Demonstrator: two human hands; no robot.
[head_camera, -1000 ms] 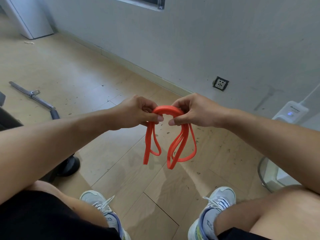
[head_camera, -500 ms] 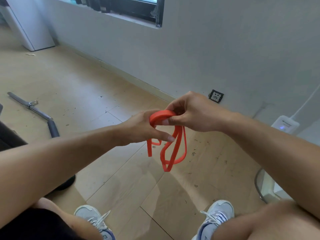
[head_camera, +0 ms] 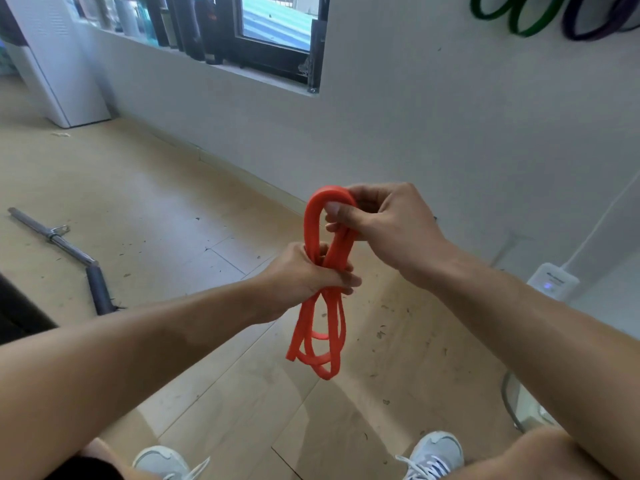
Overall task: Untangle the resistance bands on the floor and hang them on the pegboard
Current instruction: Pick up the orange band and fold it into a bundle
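Observation:
An orange resistance band (head_camera: 311, 226), folded into several loops, hangs in front of me above the wooden floor. My right hand (head_camera: 384, 226) pinches the top bend of the band. Below it, my left hand (head_camera: 304, 275) grips the gathered strands around their middle. The lower loops dangle freely under my left hand. On the wall at the top right hang a green band (head_camera: 512, 19) and a purple band (head_camera: 595, 26), both cut off by the frame edge. No pegboard surface is clearly visible.
A metal bar (head_camera: 55, 237) with a dark handle lies on the floor at left. A white cabinet (head_camera: 52, 64) stands far left. A window sill (head_camera: 207, 64) holds bottles. A white power strip (head_camera: 552, 280) sits by the wall at right. My shoes (head_camera: 433, 455) show at the bottom.
The camera has tilted up, bringing the window and hung bands into view. My right hand raised the band's top bend, and my left hand slid down to grip the strands lower.

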